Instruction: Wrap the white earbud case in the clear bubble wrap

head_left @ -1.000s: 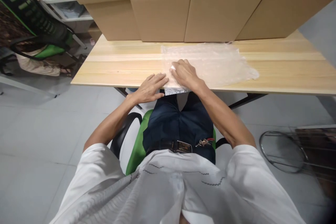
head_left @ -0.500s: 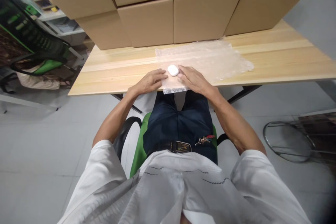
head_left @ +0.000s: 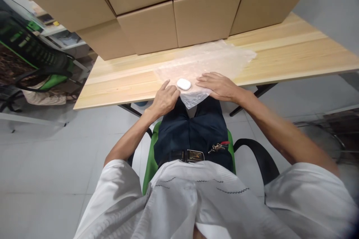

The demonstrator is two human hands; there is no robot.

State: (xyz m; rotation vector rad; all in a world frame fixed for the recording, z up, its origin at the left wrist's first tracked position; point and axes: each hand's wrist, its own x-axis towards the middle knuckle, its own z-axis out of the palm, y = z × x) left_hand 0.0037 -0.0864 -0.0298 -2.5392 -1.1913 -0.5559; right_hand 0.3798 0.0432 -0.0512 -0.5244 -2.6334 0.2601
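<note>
A small white rounded case (head_left: 184, 84) lies near the front edge of the table, on a sheet of clear bubble wrap (head_left: 215, 59). One corner of the sheet hangs over the table edge toward my lap. My left hand (head_left: 166, 99) is at the sheet's left front edge, just left of the case. Its index finger points forward, while the other fingers curl in at the plastic; the thumb is mostly hidden. Flat on the sheet to the right of the case rests my right hand (head_left: 217, 85), fingers stretched out and holding nothing.
Stacked cardboard boxes (head_left: 148, 28) line the back of the wooden table (head_left: 297, 52). A black and green chair (head_left: 36, 59) and shelving stand at the left. My chair's armrest (head_left: 256, 157) is at my right side, and a metal stool (head_left: 322, 138) stands beyond it.
The bubble wrap has turned so a corner points toward me, and the case has turned with it. My left fingers have curled at the edge; my right hand has moved a little away from the case.
</note>
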